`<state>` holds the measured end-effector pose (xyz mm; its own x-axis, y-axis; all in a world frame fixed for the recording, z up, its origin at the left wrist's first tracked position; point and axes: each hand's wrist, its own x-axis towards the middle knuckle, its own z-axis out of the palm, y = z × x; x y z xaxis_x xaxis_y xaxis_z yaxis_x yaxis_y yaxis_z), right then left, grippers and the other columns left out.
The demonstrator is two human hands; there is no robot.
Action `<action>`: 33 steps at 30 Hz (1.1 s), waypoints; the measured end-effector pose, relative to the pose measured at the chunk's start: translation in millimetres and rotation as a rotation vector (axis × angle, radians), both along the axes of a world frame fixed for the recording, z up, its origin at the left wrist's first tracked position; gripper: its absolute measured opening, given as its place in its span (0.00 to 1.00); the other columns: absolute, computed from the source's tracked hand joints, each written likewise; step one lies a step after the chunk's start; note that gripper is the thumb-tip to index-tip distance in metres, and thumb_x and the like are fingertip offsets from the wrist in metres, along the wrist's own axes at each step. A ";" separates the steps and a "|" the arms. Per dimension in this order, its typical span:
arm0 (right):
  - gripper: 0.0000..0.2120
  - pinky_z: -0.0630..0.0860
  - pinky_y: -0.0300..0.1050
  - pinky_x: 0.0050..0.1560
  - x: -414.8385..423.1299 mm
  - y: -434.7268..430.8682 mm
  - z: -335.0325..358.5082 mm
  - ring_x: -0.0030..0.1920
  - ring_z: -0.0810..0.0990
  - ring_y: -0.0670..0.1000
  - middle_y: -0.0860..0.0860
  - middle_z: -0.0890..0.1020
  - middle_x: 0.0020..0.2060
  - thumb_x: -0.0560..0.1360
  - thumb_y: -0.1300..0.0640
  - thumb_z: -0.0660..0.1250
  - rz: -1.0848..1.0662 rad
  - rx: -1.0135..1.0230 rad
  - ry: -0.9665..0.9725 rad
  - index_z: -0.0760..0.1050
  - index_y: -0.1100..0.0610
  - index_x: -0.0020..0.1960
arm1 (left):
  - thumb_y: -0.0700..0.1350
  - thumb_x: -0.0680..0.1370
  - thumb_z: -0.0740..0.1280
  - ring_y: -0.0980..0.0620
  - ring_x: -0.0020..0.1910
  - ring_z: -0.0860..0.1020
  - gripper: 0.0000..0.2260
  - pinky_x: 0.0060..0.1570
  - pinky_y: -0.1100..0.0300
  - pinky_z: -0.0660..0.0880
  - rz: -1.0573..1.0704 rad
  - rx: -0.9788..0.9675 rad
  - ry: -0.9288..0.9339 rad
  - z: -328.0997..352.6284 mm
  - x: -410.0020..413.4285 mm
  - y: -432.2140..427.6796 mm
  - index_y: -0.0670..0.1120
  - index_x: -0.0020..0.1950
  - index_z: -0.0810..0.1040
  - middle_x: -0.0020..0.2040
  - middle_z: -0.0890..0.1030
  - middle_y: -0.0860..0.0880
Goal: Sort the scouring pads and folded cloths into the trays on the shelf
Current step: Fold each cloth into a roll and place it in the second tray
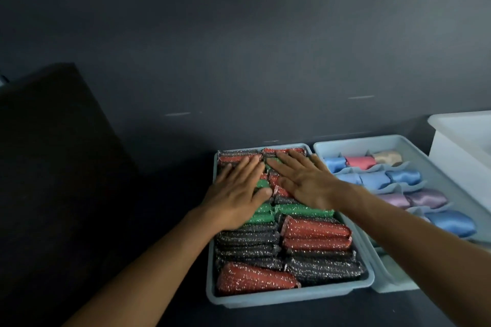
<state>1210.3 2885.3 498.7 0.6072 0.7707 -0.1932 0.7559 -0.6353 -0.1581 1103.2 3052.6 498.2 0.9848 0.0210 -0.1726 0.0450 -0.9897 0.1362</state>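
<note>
A pale blue tray on the dark shelf is packed with glittery scouring pads in red, green and black, lying in rows. My left hand lies flat on the pads in the tray's far left half, fingers straight. My right hand presses flat on the pads beside it, fingers stretched toward the far rim. To the right stands a second pale tray with dividers, holding folded satin cloths in blue, pink, beige and purple.
A white bin stands at the far right beside the cloth tray. A dark box rises at the left. Behind the trays is a dark wall, and bare dark shelf lies left of the pad tray.
</note>
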 end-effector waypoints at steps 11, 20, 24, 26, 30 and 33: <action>0.27 0.31 0.55 0.74 -32.9 -38.1 2.4 0.75 0.32 0.42 0.36 0.38 0.75 0.75 0.33 0.38 0.056 0.097 0.088 0.42 0.32 0.74 | 0.63 0.80 0.38 0.56 0.74 0.27 0.28 0.74 0.50 0.30 -0.070 0.039 0.069 4.5 -39.6 -4.3 0.57 0.76 0.31 0.74 0.26 0.56; 0.26 0.30 0.55 0.72 -50.8 -45.3 13.2 0.75 0.33 0.42 0.37 0.40 0.75 0.76 0.35 0.39 0.033 0.149 0.169 0.47 0.33 0.75 | 0.61 0.82 0.41 0.59 0.74 0.30 0.27 0.71 0.54 0.30 -0.074 -0.093 0.046 13.3 -51.4 -10.8 0.57 0.78 0.35 0.75 0.30 0.58; 0.25 0.37 0.54 0.75 -53.4 -43.0 21.1 0.77 0.40 0.43 0.38 0.46 0.77 0.79 0.38 0.43 0.044 0.139 0.209 0.55 0.37 0.75 | 0.59 0.83 0.44 0.59 0.75 0.31 0.26 0.70 0.54 0.30 -0.109 -0.104 0.099 17.2 -56.4 -14.8 0.57 0.78 0.37 0.77 0.32 0.58; 0.19 0.50 0.44 0.74 -55.3 -47.8 30.5 0.76 0.54 0.43 0.41 0.58 0.76 0.81 0.45 0.54 -0.006 0.401 0.287 0.67 0.41 0.71 | 0.59 0.83 0.49 0.59 0.78 0.44 0.25 0.73 0.55 0.39 -0.076 -0.284 0.042 31.5 -63.1 -13.0 0.56 0.79 0.51 0.80 0.46 0.57; 0.04 0.70 0.44 0.60 -71.3 -67.1 29.7 0.56 0.75 0.40 0.41 0.80 0.50 0.72 0.50 0.73 0.025 0.600 0.143 0.83 0.45 0.47 | 0.59 0.73 0.71 0.63 0.53 0.76 0.12 0.58 0.59 0.73 -0.109 -0.556 -0.148 49.0 -93.5 -19.2 0.55 0.52 0.84 0.52 0.80 0.58; 0.04 0.79 0.46 0.47 -80.0 -65.7 26.0 0.41 0.79 0.42 0.42 0.82 0.41 0.72 0.57 0.74 0.034 0.484 0.104 0.83 0.49 0.45 | 0.53 0.70 0.76 0.58 0.41 0.76 0.06 0.44 0.59 0.75 -0.129 -0.412 -0.207 41.2 -103.7 -24.0 0.52 0.39 0.84 0.38 0.79 0.56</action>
